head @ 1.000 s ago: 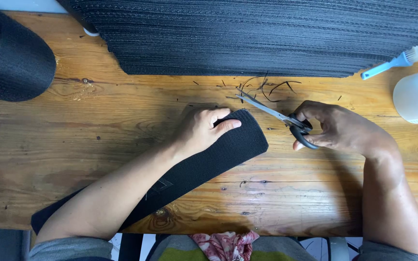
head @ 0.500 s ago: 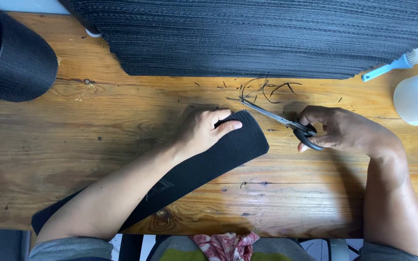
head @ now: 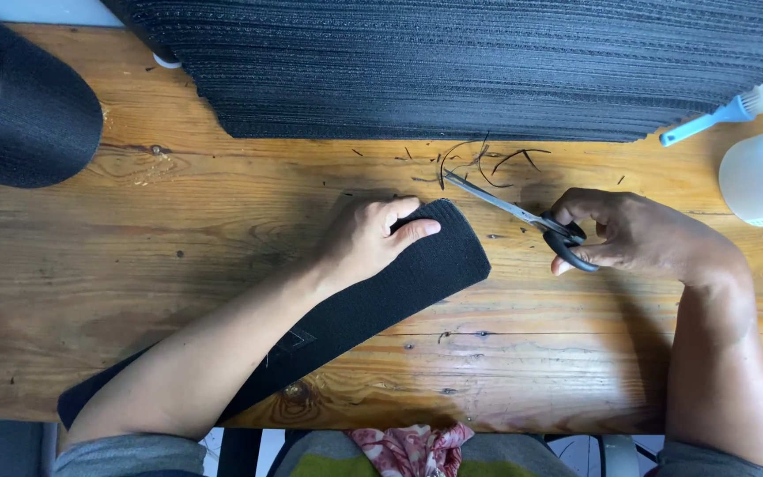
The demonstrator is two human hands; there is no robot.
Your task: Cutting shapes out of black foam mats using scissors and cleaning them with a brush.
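Your scissors (head: 523,216) have drawn back right, off the black strip (head: 381,300), which lies diagonally across the wooden table (head: 178,221). Bare wood separates its rounded end from the blades. Your left hand (head: 368,238) presses the strip flat; your right hand (head: 633,234) grips the handles.

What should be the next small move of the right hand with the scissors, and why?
Probably bring the scissors back to the rounded end of the black strip. The right hand holds them on the table, apart from the strip, blades nearly shut, while the left hand presses the strip flat. Thin black trimmings lie near the blade tips.
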